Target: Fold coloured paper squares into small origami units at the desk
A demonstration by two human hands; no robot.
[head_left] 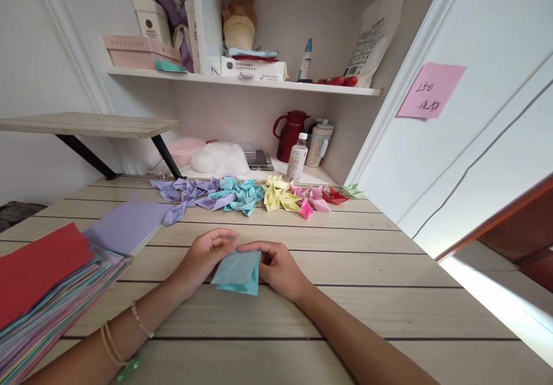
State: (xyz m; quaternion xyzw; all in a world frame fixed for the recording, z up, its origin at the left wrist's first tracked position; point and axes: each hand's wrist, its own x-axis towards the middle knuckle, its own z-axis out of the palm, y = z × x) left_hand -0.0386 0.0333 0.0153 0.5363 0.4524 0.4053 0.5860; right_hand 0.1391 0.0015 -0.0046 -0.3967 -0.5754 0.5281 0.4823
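Observation:
A folded sheet of light-blue paper [237,271] is held between my two hands, a little above the wooden table. Its layers hang slightly apart at the lower edge. My left hand [211,249] pinches the upper left corner with thumb and fingers. On the other side my right hand [276,264] grips the upper right edge, index finger along the top; its other fingers are curled and partly hidden behind the paper. Beyond the hands lies a row of folded paper pieces: purple [185,190], blue [244,195], yellow [279,195], pink [317,199], red [334,196] and green [352,189].
Stacked coloured paper [56,310] with a red sheet [38,267] on top lies at the left, beside a purple paper stack [129,223]. A small raised shelf [86,124] stands behind it. At the back are a bottle [296,159] and a red jug [290,136].

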